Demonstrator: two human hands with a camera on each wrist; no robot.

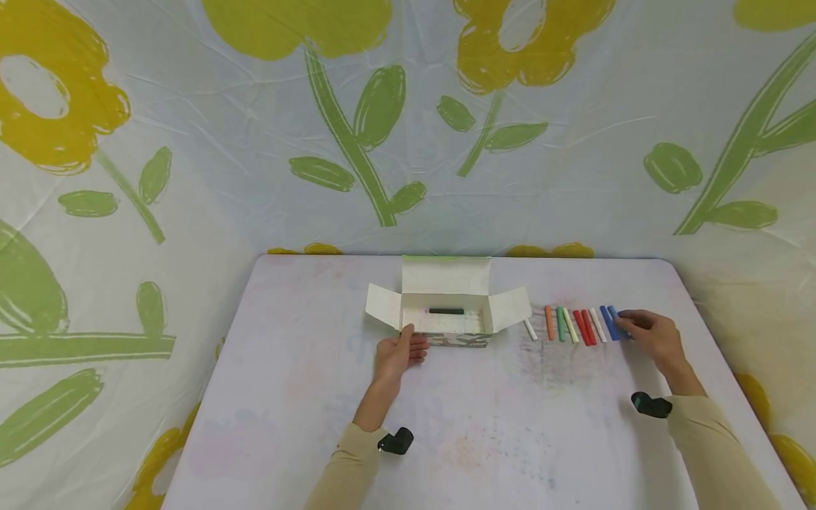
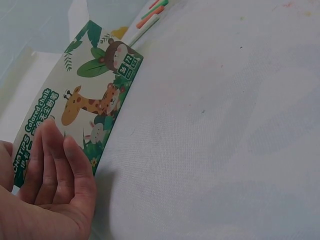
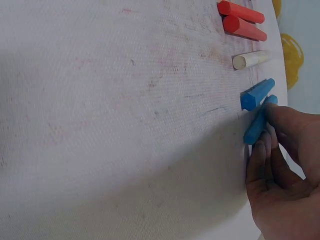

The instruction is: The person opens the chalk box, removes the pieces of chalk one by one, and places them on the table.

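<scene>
An open chalk box (image 1: pixel 454 340), printed with a giraffe and other animals, stands in the middle of the table with its flaps spread. My left hand (image 1: pixel 397 355) holds its front left corner, the thumb at the top edge and the fingers along the printed front (image 2: pixel 75 110). A dark chalk stick (image 1: pixel 446 311) lies inside over pale contents. On the right, my right hand (image 1: pixel 652 338) pinches a blue chalk stick (image 3: pixel 256 127) between thumb and fingers. That stick is at the right end of a row, close beside another blue chalk stick (image 3: pixel 257 95).
Left of the blue sticks lie a white stick (image 1: pixel 598 324), two red sticks (image 1: pixel 584 327), a yellowish stick (image 1: pixel 570 326), a green stick (image 1: pixel 560 324), an orange stick (image 1: pixel 550 323) and another white stick (image 1: pixel 530 329). Flower-printed cloth (image 1: pixel 548 191) hangs behind the white table (image 1: pixel 299 425).
</scene>
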